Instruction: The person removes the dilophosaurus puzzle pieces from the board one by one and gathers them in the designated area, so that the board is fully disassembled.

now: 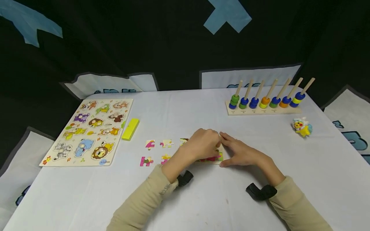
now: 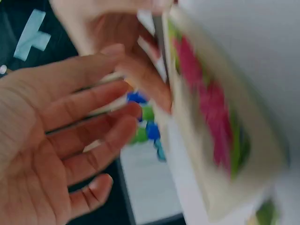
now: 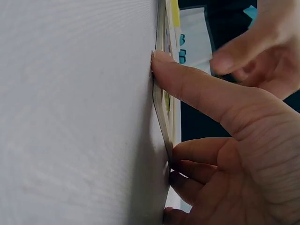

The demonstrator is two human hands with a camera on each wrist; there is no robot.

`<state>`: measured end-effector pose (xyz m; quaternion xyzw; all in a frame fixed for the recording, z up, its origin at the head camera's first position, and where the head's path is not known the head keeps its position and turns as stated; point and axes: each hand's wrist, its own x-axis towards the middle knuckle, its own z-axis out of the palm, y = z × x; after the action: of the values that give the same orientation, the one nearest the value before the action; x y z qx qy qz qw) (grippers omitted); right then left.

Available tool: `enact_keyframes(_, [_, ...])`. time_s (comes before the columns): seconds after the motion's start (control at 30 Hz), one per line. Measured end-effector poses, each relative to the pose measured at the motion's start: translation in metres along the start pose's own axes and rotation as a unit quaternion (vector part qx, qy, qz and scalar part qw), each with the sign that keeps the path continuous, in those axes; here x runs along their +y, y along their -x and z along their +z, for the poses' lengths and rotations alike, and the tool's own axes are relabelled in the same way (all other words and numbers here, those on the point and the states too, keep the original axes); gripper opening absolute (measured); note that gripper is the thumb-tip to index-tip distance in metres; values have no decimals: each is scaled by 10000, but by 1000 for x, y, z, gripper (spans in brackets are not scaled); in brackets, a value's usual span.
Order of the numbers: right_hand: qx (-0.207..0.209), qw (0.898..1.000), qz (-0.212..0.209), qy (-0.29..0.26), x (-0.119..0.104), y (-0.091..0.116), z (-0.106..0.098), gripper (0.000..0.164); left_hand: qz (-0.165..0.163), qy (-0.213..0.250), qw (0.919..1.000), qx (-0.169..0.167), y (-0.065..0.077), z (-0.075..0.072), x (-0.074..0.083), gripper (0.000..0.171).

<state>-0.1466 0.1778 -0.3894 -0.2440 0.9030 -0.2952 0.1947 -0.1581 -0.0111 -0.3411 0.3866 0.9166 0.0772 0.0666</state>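
Observation:
A small wooden jigsaw board (image 1: 221, 158) with a pink and green picture lies on the table, mostly covered by the hands in the head view. My left hand (image 1: 203, 144) is over it, its fingers (image 2: 105, 145) loosely bent and apart, with nothing seen between them. At the board's right side, my right hand (image 1: 242, 152) holds the edge between its thumb (image 3: 187, 86) and fingers. Loose jigsaw pieces lie left of the board, among them a pink one (image 1: 146, 161) and a pale one (image 1: 166, 143). My left forearm partly hides the nearest piece.
An animal peg puzzle (image 1: 82, 163) lies at the left beside a yellow block (image 1: 130, 129). Toward the back right stands a wooden peg rack (image 1: 263, 111) with coloured rings. A small yellow toy figure (image 1: 302, 127) is at the right, and a black curtain (image 1: 173, 41) hangs behind the table.

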Motion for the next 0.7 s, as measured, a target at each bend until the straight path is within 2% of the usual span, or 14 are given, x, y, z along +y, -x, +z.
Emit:
enact_keyframes(0.13, [11, 10000, -85, -46, 1, 1, 0, 94, -112, -221, 9989, -403, -12, 15, 9, 27])
enact_keyframes(0.2, [16, 9999, -102, -58, 0, 1, -1, 94, -140, -270, 9985, -447, -13, 21, 10, 29])
enact_keyframes(0.37, [29, 9999, -71, -82, 0, 1, -1, 91, -100, 10, 9989, -463, -15, 25, 12, 26])
enact_keyframes(0.7, [0, 10000, -33, -71, 0, 0, 1, 93, -279, 417, 9968, -628, -17, 28, 10, 15])
